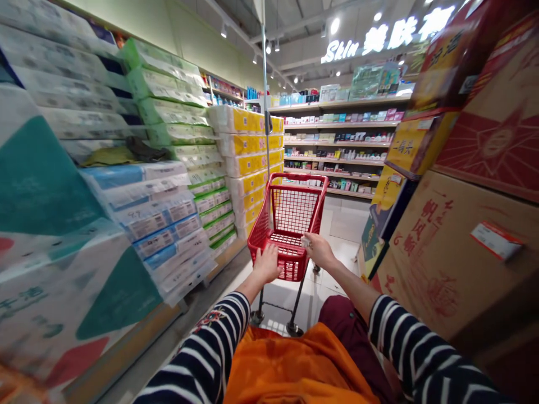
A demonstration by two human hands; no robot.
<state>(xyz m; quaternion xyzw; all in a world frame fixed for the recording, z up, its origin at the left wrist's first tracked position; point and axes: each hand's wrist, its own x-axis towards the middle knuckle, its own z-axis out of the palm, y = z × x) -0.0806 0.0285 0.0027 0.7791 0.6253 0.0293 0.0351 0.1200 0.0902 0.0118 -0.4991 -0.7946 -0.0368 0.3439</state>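
Faces a red plastic shopping cart (263, 224) now, dead ahead in the aisle on dark wheels (293, 328). Spreads the left hand (266, 264) palm down at the near left part of its rim, fingers apart! Curls the right hand (320, 251) at the near right corner, something small and pale at the fingers, too small to make out; cannot tell whether clamped on the rim. Has yellow-and-white tissue packs (246, 143) stacked to the left, a brown cardboard carton (446, 252) close on the right, and looks onto wall shelves (337, 144) under a lit "Skin" sign (387, 36).
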